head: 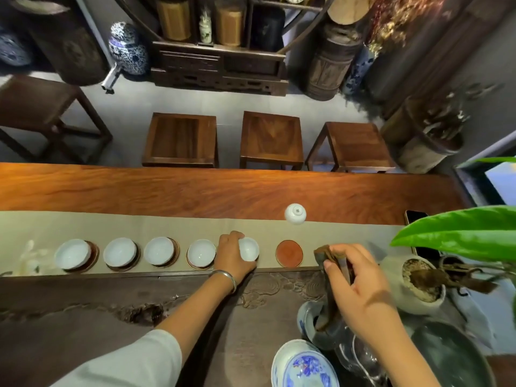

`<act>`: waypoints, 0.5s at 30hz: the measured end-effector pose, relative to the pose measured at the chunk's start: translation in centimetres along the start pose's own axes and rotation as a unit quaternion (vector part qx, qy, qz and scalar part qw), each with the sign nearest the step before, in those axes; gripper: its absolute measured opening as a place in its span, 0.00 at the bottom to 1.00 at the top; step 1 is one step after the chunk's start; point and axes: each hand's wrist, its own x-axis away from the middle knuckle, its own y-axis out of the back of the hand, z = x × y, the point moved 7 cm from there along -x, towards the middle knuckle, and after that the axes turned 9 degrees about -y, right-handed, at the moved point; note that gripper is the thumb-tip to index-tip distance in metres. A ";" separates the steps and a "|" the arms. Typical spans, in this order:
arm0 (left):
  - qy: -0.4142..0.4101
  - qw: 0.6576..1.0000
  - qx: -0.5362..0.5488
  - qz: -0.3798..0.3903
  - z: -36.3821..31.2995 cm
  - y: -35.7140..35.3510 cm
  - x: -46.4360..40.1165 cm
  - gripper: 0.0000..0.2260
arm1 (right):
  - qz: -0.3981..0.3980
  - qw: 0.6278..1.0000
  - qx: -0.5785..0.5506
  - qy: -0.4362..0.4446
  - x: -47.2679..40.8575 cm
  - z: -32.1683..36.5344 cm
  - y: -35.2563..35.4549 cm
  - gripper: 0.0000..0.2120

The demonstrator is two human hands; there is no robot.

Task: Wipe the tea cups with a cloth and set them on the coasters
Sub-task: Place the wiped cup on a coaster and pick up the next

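Several white tea cups stand in a row on round coasters along a beige runner (167, 223); the leftmost cup (73, 254) is at the left. My left hand (231, 256) grips a further white cup (249, 249) at the right end of the row, over a coaster that it mostly hides. To its right lies a bare reddish coaster (289, 253). One more white cup (295, 214) sits upside down farther back, at the runner's far edge. My right hand (363, 291) holds a dark brown cloth (333, 277) that hangs down toward a blue-and-white vessel.
A blue-and-white bowl (304, 365) and vessel (305, 319) sit near front right. A potted plant (418, 286) with green leaves stands at the right, a phone (416, 216) behind it. A dark basin (452, 356) is at the lower right. Three wooden stools stand beyond the table.
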 end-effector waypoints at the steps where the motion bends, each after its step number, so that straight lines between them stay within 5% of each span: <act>1: 0.001 1.000 0.000 -0.002 0.2 0.0 0.0 0.30 | -0.002 1.000 0.001 -0.002 0.0 -0.1 0.0 0.13; 15: 0.002 1.000 -0.002 0.023 0.9 -0.4 -0.9 0.34 | -0.027 1.000 -0.012 0.001 0.5 -0.9 -0.2 0.12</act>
